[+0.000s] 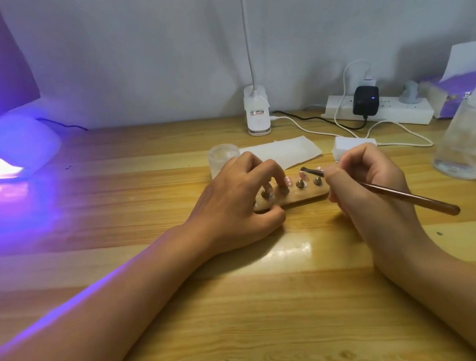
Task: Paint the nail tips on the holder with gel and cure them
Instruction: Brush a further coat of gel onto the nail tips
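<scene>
A: Where is the wooden holder (302, 198) sitting?
B: It is lying flat on the wooden table (245, 299), centre of the frame. Pink nail tips (287, 180) are standing on its metal pegs.
A: Left hand (233, 204)?
B: It is gripping the holder's left end, fingers curling down over the pegs and thumb pressing against the near edge.
A: Right hand (372, 187)?
B: It is pinching a brown-handled brush (397, 193) close to the bristles. The bristle end is hovering at the tips toward the holder's right end (contact: cannot tell). The handle is pointing toward the lower right.
A: Surroundings?
B: A curing lamp (2, 149) is glowing violet at the left edge. A small glass jar (223, 155) and a white paper sheet (281, 152) are sitting just behind the holder. A clip lamp base (257, 112), power strip (396, 110) and clear plastic bottle (470, 130) are occupying the upper right.
</scene>
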Demonstrator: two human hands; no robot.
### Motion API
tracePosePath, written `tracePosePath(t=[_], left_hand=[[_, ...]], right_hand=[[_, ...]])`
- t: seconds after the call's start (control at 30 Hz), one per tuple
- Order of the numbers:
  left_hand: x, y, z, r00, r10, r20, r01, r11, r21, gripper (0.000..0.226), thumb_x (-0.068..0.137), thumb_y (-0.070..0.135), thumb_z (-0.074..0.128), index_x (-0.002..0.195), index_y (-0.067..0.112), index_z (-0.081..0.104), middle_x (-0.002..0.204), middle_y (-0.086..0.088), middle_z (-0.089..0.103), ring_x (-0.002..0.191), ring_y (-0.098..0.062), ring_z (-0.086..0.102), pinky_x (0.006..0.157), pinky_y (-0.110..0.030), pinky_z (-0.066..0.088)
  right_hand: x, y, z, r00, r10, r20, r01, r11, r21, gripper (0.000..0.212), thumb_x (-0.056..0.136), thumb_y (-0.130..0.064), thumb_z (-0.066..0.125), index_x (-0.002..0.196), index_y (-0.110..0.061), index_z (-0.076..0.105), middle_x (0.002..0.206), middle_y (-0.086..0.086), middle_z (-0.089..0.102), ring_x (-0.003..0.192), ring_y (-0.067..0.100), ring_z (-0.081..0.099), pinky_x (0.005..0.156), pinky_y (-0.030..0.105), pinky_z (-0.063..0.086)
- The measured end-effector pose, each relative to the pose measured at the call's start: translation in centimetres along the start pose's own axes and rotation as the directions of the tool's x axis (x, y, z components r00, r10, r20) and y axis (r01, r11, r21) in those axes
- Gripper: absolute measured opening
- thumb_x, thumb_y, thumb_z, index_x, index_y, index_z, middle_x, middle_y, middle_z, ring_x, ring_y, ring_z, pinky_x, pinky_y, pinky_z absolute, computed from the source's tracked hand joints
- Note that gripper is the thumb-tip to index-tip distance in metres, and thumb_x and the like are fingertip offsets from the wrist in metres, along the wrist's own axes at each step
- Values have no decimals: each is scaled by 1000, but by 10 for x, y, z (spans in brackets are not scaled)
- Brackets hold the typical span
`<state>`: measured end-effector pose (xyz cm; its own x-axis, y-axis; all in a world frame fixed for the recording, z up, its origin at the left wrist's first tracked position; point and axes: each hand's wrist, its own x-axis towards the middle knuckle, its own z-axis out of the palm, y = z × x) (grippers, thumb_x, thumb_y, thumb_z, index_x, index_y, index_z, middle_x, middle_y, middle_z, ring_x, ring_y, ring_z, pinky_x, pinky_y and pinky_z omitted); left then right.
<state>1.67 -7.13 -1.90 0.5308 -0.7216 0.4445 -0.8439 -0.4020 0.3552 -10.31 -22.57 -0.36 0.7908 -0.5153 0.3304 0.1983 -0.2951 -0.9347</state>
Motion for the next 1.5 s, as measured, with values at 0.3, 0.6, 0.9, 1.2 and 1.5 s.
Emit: tracePosePath(t=[0.3, 0.6, 0.9, 1.2, 1.5], left_hand=[[0, 1, -1, 1000, -2, 9, 2, 1000, 2, 30, 78, 43, 56, 107, 40, 57, 101, 12, 48, 98, -9, 50, 75, -39, 52], [1, 2, -1, 1000, -9, 18, 9, 1000, 15, 30, 78, 44, 55, 108, 39, 56, 102, 12, 48, 98, -8, 49, 75, -37, 51], [0, 2, 0, 1000, -24, 7, 24, 1000, 18, 30, 77, 44, 54, 107, 40, 56, 101, 13, 49, 97, -6, 48, 73, -35, 51], [0, 1, -1, 1000, -21, 13, 21, 1000, 12, 31, 76, 46, 50, 106, 41, 56, 101, 13, 49, 97, -6, 49, 73, -30, 48], [0, 1, -1, 1000, -21, 23, 21, 1000, -1, 32, 76, 49, 49, 106, 42, 57, 102, 14, 49, 98, -7, 49, 74, -35, 51]], right_hand=[[1, 3, 1, 999, 48, -11, -48, 998, -33, 11, 89, -21, 64, 87, -12, 58, 74, 11, 62, 65, 16, 54, 60, 38, 47], [2, 2, 0, 998, 67, -16, -67, 997, -33, 19, 87, -25, 66, 88, -8, 57, 73, 13, 59, 65, 15, 53, 60, 36, 47], [2, 3, -1, 997, 72, -11, -72, 997, -23, 22, 87, -22, 65, 90, -2, 56, 77, 20, 56, 70, 23, 52, 60, 37, 46], [1, 3, -1, 1000, 29, -6, -29, 1000, 7, 15, 87, -14, 61, 86, -1, 53, 69, 7, 52, 65, 19, 47, 53, 32, 41], [3, 4, -1, 1000, 22, 0, -22, 999, 37, 10, 90, -16, 62, 83, -16, 56, 71, 6, 57, 67, 17, 51, 57, 29, 39]])
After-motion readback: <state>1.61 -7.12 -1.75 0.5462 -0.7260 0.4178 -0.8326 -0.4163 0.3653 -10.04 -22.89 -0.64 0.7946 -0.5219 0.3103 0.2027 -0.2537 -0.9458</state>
